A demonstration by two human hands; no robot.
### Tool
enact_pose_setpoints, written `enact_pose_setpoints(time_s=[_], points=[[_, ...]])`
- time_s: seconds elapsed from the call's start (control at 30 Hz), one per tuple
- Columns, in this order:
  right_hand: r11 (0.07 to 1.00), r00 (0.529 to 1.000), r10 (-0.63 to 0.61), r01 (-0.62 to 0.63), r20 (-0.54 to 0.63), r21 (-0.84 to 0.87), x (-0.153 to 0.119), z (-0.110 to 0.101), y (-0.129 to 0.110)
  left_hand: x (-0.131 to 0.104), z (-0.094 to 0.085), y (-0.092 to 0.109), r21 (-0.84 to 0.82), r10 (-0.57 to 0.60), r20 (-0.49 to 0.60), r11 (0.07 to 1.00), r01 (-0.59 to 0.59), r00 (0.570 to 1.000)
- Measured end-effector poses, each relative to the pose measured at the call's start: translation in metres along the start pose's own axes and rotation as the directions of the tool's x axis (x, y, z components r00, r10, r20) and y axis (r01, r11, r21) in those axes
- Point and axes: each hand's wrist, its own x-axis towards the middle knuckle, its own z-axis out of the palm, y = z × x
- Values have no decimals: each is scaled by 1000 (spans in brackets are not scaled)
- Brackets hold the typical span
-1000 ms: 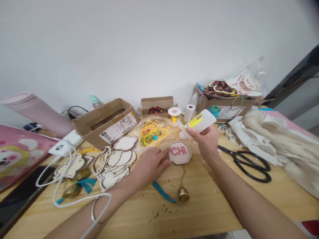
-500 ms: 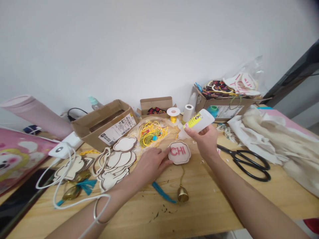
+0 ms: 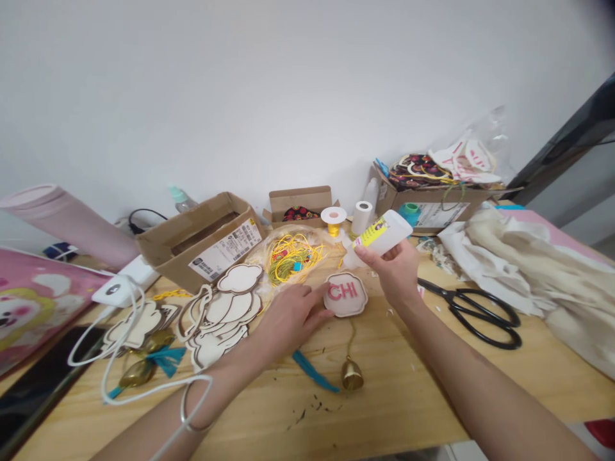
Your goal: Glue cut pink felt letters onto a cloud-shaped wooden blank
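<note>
A small scalloped tag (image 3: 346, 305) with pink embroidered "CHI" letters lies on the wooden table. At its left edge, the index finger and thumb of my left hand (image 3: 293, 314) hold it in place. My right hand (image 3: 396, 269) is closed around a white squeeze bottle (image 3: 391, 227) with a yellow label, which looks like glue. The bottle is tilted, its lower end toward the left, above and behind the tag; its tip is hard to make out. Below the tag hang a cord with a brass bell (image 3: 352, 374) and a blue tassel (image 3: 314, 372).
Wooden cloud-shaped cutouts (image 3: 230, 314) and an open cardboard box (image 3: 202, 240) are at the left. Yellow cord (image 3: 295, 253) sits in a plastic bag behind my left hand. Black scissors (image 3: 485, 314) and crumpled cloth (image 3: 523, 256) lie right. A white cable (image 3: 158, 385) crosses my left forearm.
Almost nothing differs. The view shifts very slightly, while both hands, the tag and the bottle keep their places.
</note>
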Motion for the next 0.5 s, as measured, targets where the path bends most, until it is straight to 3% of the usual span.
enact_pose_setpoints(time_s=[0.37, 0.5], points=[[1000, 1000, -10, 10, 10, 0, 1, 0, 0, 0, 0, 2, 10, 5, -7, 1000, -5, 1000], [1000, 1000, -15, 15, -5, 0, 0, -1, 0, 0, -2, 2, -68, -3, -17, 998, 1, 1000]])
